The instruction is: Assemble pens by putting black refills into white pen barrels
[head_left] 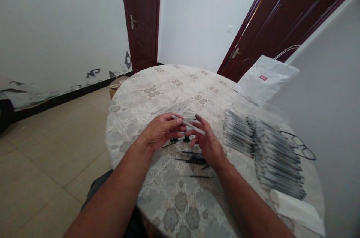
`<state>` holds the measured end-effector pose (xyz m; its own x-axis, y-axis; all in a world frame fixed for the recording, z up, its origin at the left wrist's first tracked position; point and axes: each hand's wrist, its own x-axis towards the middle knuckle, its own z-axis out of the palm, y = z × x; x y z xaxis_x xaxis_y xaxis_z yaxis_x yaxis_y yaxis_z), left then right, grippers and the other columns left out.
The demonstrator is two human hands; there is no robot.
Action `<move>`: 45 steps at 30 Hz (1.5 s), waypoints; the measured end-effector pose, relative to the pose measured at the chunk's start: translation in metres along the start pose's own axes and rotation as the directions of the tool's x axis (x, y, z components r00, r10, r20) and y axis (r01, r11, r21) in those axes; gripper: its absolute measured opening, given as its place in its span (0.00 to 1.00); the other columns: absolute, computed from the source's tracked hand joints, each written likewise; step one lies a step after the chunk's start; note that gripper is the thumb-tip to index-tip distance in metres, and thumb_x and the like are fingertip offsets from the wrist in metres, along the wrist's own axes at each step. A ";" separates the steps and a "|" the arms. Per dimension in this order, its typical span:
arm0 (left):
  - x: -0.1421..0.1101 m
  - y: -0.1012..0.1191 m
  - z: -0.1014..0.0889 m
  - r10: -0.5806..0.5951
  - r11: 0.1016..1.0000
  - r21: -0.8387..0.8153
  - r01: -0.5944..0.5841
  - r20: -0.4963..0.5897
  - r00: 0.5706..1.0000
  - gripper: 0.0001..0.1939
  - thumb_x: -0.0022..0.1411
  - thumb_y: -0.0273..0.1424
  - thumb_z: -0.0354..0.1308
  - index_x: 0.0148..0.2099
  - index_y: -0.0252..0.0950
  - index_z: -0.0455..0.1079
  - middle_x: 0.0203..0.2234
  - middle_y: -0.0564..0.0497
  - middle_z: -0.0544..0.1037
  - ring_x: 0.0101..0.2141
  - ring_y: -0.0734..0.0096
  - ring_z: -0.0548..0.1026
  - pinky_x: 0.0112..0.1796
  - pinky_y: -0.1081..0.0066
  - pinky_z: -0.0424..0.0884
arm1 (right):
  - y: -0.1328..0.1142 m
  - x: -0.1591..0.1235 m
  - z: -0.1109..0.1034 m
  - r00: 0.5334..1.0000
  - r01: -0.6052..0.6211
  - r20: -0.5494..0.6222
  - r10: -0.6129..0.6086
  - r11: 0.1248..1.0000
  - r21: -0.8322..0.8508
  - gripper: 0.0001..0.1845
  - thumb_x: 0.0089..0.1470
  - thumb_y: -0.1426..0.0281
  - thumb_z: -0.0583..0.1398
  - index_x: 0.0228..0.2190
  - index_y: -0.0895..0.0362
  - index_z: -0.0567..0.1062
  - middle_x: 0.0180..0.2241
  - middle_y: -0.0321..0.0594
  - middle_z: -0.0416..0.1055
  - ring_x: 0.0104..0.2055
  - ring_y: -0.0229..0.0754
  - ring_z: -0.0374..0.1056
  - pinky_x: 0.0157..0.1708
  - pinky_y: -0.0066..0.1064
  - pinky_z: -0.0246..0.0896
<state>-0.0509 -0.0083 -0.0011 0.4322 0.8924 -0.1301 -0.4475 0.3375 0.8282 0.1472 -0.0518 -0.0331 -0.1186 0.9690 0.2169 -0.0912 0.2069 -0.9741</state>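
Both my hands hover over the middle of a round table (168,200) covered with a flowered cloth. My left hand (161,131) and my right hand (206,142) are closed on the two ends of one white pen barrel (188,124), held level between them. Just behind the hands lies a loose pile of white barrels (177,108). Under and in front of the hands lie several thin black refills and small black parts (192,159).
Rows of finished grey pens (270,151) fill the right side of the table, with a pair of glasses (299,146) beyond them. A white paper bag (266,78) leans at the back right. Folded white paper (298,210) lies near the right edge. Dark doors stand behind.
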 end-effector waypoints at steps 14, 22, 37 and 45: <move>0.013 0.011 -0.019 0.060 0.863 -0.444 -0.242 -0.385 0.921 0.08 0.65 0.32 0.62 0.35 0.33 0.70 0.25 0.52 0.77 0.23 0.76 0.76 0.21 0.79 0.71 | -0.021 -0.002 -0.042 0.952 0.003 0.052 0.303 0.160 -0.987 0.10 0.57 0.65 0.61 0.40 0.54 0.77 0.40 0.43 0.77 0.40 0.43 0.72 0.39 0.29 0.58; 0.013 0.011 -0.020 0.099 0.833 -0.474 -0.284 -0.379 0.920 0.09 0.70 0.30 0.54 0.40 0.30 0.72 0.29 0.46 0.81 0.32 0.67 0.82 0.26 0.75 0.77 | -0.011 -0.003 -0.032 0.976 0.108 0.139 0.169 0.179 -0.978 0.10 0.61 0.68 0.58 0.43 0.55 0.76 0.41 0.42 0.74 0.44 0.42 0.70 0.45 0.29 0.59; 0.014 0.006 -0.024 0.158 0.824 -0.444 -0.353 -0.418 0.895 0.05 0.68 0.26 0.56 0.38 0.31 0.70 0.28 0.48 0.80 0.29 0.71 0.80 0.28 0.75 0.77 | -0.002 0.002 0.009 0.981 0.125 0.128 0.145 0.029 -0.992 0.13 0.66 0.66 0.54 0.46 0.52 0.75 0.43 0.43 0.73 0.42 0.44 0.71 0.37 0.31 0.59; 0.012 0.004 -0.022 0.172 0.865 -0.372 -0.336 -0.410 0.896 0.06 0.62 0.27 0.65 0.39 0.32 0.71 0.29 0.50 0.79 0.30 0.72 0.80 0.29 0.76 0.77 | 0.002 0.000 0.010 0.979 0.134 0.134 0.152 0.007 -0.991 0.10 0.66 0.65 0.54 0.42 0.52 0.74 0.42 0.42 0.72 0.41 0.44 0.71 0.36 0.31 0.56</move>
<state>-0.0650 0.0105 -0.0117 -0.0111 0.9802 -0.1978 -0.8234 0.1033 0.5579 0.1368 -0.0530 -0.0344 -0.2622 0.9623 0.0725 0.9632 0.2656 -0.0407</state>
